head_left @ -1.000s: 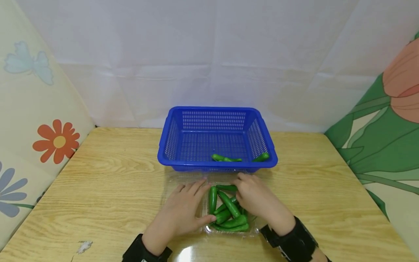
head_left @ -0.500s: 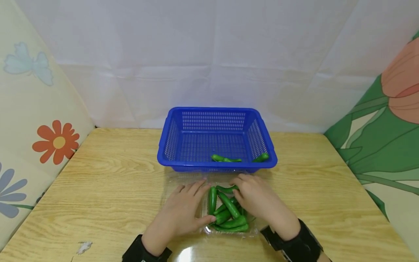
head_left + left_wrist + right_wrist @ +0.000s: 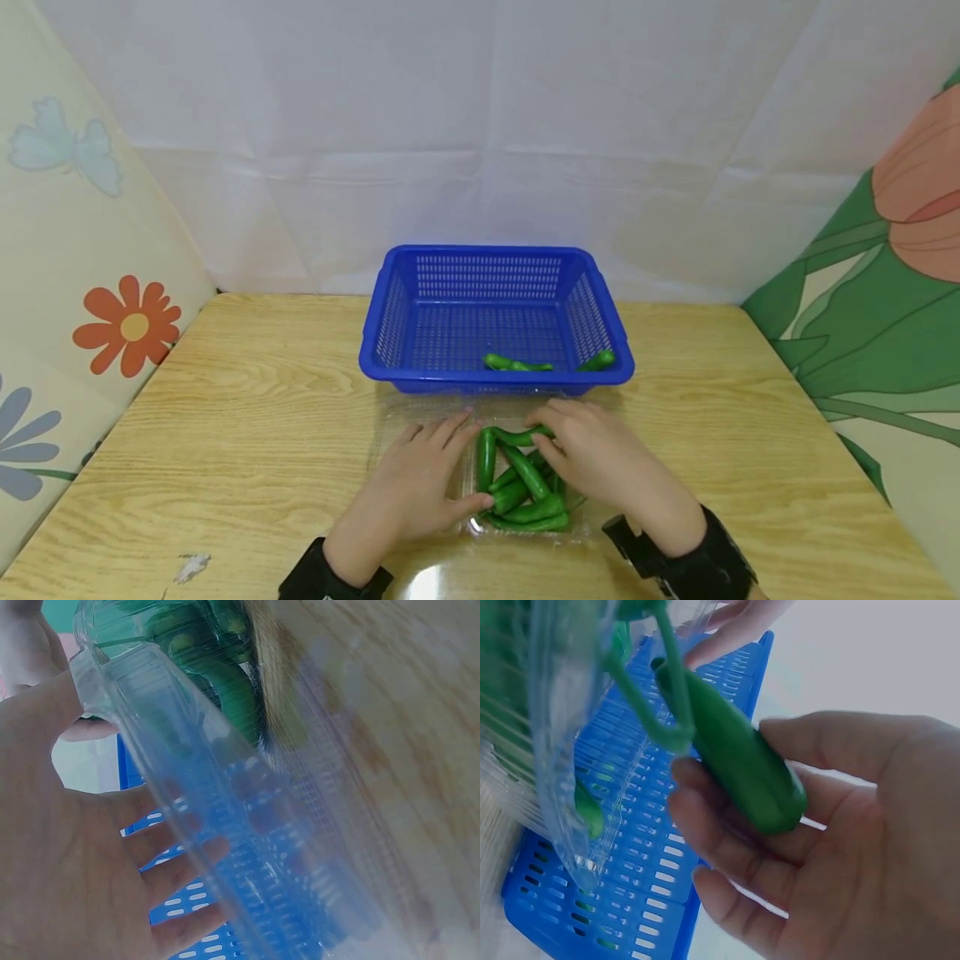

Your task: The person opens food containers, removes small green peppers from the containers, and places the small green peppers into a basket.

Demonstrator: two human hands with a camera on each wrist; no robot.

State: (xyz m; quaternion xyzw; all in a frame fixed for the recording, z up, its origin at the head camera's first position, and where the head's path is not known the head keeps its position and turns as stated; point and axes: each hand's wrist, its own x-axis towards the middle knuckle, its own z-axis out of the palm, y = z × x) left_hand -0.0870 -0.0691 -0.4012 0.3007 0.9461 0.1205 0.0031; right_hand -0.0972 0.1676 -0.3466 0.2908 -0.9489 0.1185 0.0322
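Note:
A clear plastic clamshell box lies open on the table, with several green peppers in its right half. My left hand spreads over the left half, fingers straight, thumb at the edge beside the peppers. In the left wrist view, those fingers lie along the clear plastic. My right hand pinches a green pepper between thumb and fingers over the box's far right side. Its stem end points away from the palm in the right wrist view.
A blue perforated basket stands just behind the box, with a few green peppers at its near side. The wooden table meets a white cloth backdrop. Flower-printed panels stand at the sides.
My right hand has shifted slightly towards me and turned, and the pepper it pinches has come further into view at the box's far side. The left hand has stayed put.

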